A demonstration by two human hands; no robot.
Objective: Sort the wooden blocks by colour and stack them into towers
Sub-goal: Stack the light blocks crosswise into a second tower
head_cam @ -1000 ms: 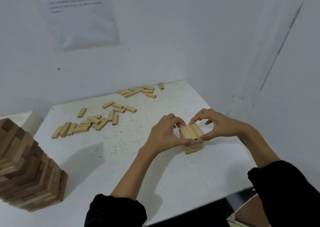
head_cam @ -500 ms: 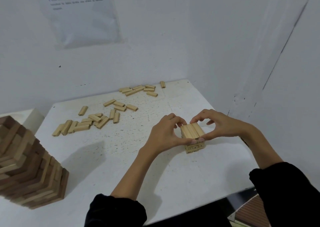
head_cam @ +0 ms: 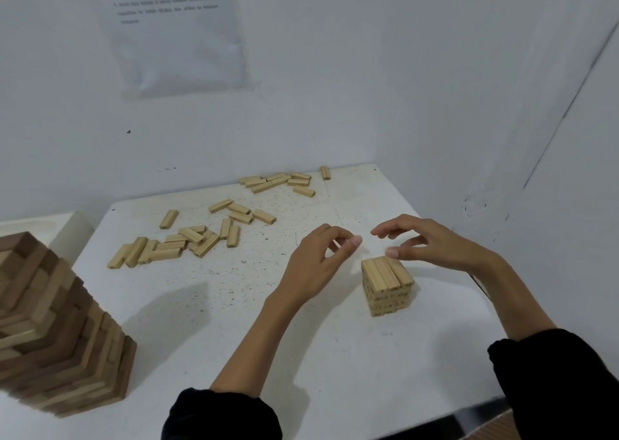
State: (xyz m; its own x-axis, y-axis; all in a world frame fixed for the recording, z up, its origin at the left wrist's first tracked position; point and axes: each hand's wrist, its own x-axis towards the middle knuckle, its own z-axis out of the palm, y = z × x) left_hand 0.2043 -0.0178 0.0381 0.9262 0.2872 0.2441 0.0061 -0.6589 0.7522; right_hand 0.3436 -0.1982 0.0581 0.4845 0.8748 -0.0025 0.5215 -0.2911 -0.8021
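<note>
brown tower cropped left, notice blurred

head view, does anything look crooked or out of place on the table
The tall dark brown wooden block tower at the left edge of the white table looks askew: its layers step outward instead of lining up, though the wide lens may exaggerate this. The small light wooden block tower looks square.
</note>
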